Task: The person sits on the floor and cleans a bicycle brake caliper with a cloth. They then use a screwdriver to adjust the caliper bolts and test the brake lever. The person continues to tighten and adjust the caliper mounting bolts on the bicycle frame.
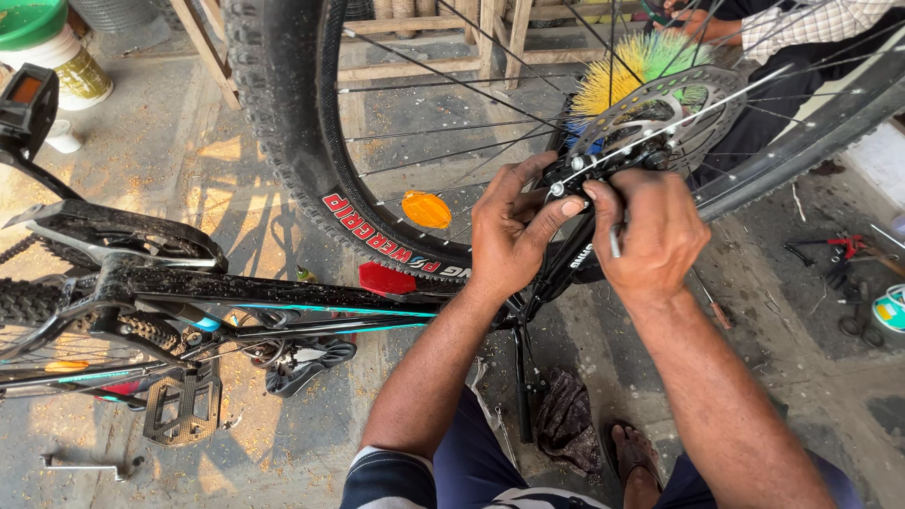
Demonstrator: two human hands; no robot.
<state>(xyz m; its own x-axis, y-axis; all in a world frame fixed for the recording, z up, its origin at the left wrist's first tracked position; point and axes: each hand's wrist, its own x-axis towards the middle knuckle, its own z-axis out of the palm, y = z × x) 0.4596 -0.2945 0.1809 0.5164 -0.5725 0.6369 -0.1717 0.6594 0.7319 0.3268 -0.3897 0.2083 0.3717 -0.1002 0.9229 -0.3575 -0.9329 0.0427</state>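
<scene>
At the far left a green tub (33,21) sits on a pale bucket, and below it the upturned bicycle frame (236,292) stretches across the concrete floor (160,151), with a black pedal (181,407) hanging low and a saddle (306,363) resting near the ground. A small metal tool (85,464) lies on the floor beneath the pedal. The knobby tyre (283,141) of the wheel arcs up from there, carrying an orange spoke reflector (426,209); a red reflector (386,279) sits just below it on the frame.

The left hand (514,236) is curled around the fork end, its thumb stretched rightward to press on the axle nut (558,188) — closed on the frame, not loose. The right hand (650,236) meets it from the other side, fingers (603,193) pinched at the same axle end, and a thin silvery tool (615,243) shows under its palm; whether that hand truly grips the tool cannot be told. The hub lies just above and between both hands, its axle running roughly up-right toward the brake disc (674,108), with the two hands about equally near.

Behind the disc a yellow-and-green bristle brush (641,61) rings the hub. Further right, another person's checked sleeve (811,24) shows at the top edge — and hand tools (844,259) are scattered over the floor. A dark rag (566,419) and a sandalled foot (636,452) lie below.
</scene>
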